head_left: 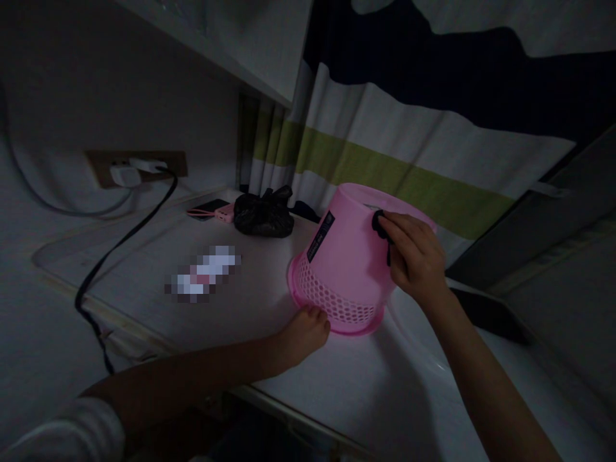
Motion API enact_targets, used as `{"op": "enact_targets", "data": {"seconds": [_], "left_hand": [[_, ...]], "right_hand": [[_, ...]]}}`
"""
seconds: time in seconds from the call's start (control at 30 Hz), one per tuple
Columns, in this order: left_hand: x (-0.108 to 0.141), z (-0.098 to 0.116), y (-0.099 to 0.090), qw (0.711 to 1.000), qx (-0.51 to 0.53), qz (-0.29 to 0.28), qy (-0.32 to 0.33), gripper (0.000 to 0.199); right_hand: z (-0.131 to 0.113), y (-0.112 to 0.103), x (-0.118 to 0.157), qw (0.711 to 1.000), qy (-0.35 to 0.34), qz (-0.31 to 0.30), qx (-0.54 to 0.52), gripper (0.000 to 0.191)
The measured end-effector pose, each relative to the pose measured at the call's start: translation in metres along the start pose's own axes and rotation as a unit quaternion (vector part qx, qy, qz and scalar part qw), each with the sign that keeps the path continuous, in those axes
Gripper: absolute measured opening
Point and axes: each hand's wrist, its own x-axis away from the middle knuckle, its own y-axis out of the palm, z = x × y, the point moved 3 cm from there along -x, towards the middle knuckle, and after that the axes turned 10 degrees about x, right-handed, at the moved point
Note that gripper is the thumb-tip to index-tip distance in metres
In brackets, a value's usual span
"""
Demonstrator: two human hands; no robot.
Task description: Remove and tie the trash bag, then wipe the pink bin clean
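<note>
A pink plastic basket with a band of holes and a dark label stands upside down, slightly tilted, on the white counter. Its rim rests low near my left hand, whose fingers are curled closed at the rim's front left edge. High on the basket's right side, my right hand pinches a small black object against the pink wall. A dark strip hangs below its fingers; what the black object is cannot be made out.
Behind on the counter sit a black plastic bag, a pink power bank and a dark phone. A blurred-out patch lies at centre left. A black cable hangs from the wall socket. The striped curtain is behind the basket.
</note>
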Motion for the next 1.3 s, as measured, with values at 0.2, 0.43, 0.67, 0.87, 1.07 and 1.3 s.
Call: {"op": "enact_targets", "data": {"seconds": [0.2, 0.43, 0.67, 0.87, 1.07, 1.3], "left_hand": [[0.012, -0.016, 0.008, 1.000, -0.008, 0.006, -0.022, 0.013], [0.009, -0.006, 0.010, 0.999, -0.042, 0.012, -0.008, 0.016], [0.004, 0.006, 0.012, 0.994, -0.103, 0.031, 0.023, 0.019], [0.001, 0.015, 0.016, 0.995, -0.095, 0.024, 0.026, 0.013], [-0.003, 0.029, 0.018, 0.997, -0.073, 0.017, 0.035, 0.010], [-0.006, 0.038, 0.013, 0.998, -0.049, 0.017, 0.033, 0.007]], "right_hand": [[-0.005, 0.006, 0.011, 0.998, -0.005, 0.026, 0.054, 0.054], [-0.052, 0.025, 0.072, 0.983, -0.149, -0.097, 0.054, 0.043], [-0.083, 0.033, 0.099, 0.965, -0.213, -0.141, 0.058, 0.039], [-0.064, 0.027, 0.076, 0.975, -0.181, -0.104, 0.079, 0.040], [-0.019, 0.007, 0.036, 0.992, -0.061, -0.023, 0.110, 0.054], [0.003, -0.006, 0.008, 0.998, -0.001, 0.009, 0.069, 0.053]]}}
